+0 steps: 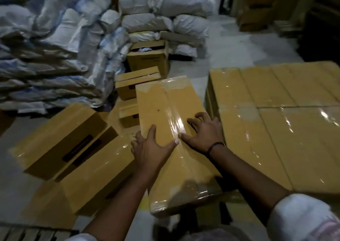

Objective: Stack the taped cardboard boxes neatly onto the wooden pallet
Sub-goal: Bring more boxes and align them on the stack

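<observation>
A white sleeve (301, 220) is filling the lower right corner, cut off by the edge and blurred. From it the right forearm is reaching to the right hand (202, 132), which is wearing a dark wristband (215, 146) and lying spread, fingers splayed, on top of a long box (171, 130). The left hand (150, 148) is lying flat on the same top, thumb stretched toward the right thumb, fingers curling over the left edge; neither hand is closed around anything. The box is smooth tan cardboard, rectangular, with glossy clear tape running along its centre seam and catching the light. It is sitting between two more taped boxes (73, 154) lying tilted to the left and a flat stack (276, 121) of taped cartons just to the right, whose far and right sides are running out of view. What is lying under the stack is hidden. Behind are sitting three smaller cartons (138, 82), the farthest one open. Crumpled white woven sacks (55, 47) are piling up beyond, too many and too blurred to count.
</observation>
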Demonstrator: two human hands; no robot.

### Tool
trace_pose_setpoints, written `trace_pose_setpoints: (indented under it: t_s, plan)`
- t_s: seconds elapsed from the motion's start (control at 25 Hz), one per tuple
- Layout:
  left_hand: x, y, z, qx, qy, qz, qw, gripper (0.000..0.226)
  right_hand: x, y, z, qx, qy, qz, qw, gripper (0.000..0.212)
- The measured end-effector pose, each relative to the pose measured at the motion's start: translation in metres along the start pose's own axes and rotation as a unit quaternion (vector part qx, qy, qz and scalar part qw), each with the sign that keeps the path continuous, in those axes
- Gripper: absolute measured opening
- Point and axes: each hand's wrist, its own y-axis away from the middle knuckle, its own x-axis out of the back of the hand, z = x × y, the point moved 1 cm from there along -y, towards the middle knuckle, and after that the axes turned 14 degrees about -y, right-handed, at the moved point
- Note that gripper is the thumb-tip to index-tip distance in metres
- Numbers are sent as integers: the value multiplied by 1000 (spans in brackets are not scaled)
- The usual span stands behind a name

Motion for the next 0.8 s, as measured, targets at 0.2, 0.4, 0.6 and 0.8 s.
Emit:
trace_pose_setpoints:
  t_s: [0.2, 0.4, 0.6, 0.8]
  plan:
    - [-14, 101, 42, -105, -18, -28, 994, 106, 55, 119, 58, -81, -12, 57, 995, 75]
    - [-28, 215, 100, -200, -25, -53, 978, 109, 130, 240, 124, -162, -2, 117, 980, 71]
    - [-31, 302, 195, -290, -25, -59, 955, 110, 216, 317, 195, -219, 3, 185, 958, 70]
    - [-56, 395, 306, -347, -31, -59, 935, 108, 298, 380, 297, -248, -11, 247, 937, 70]
